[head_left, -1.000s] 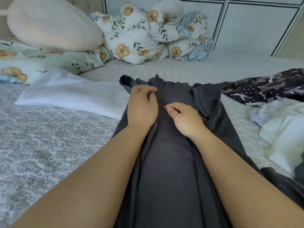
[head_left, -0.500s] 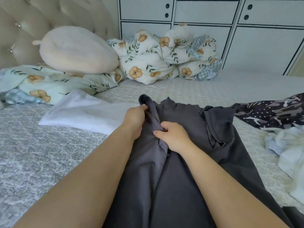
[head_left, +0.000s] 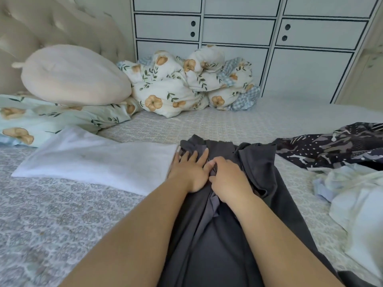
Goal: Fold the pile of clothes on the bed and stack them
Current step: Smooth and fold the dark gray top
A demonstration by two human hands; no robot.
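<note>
On bed (head_left: 62, 214), centre: dark grey garment (head_left: 217, 235), smooth, creased, long axis running from viewer toward headboard, narrow end farthest. Left hand (head_left: 189, 172) pressing flat on it, fingers (head_left: 204, 157) straight. Right hand (head_left: 228, 181) pinching central fold, fingers curled.

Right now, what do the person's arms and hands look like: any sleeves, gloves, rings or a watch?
Both forearms are bare as far as the picture reaches, with no sleeve in view. The left hand and right hand are ungloved. No ring, watch or bracelet shows on the fingers or wrists.
</note>
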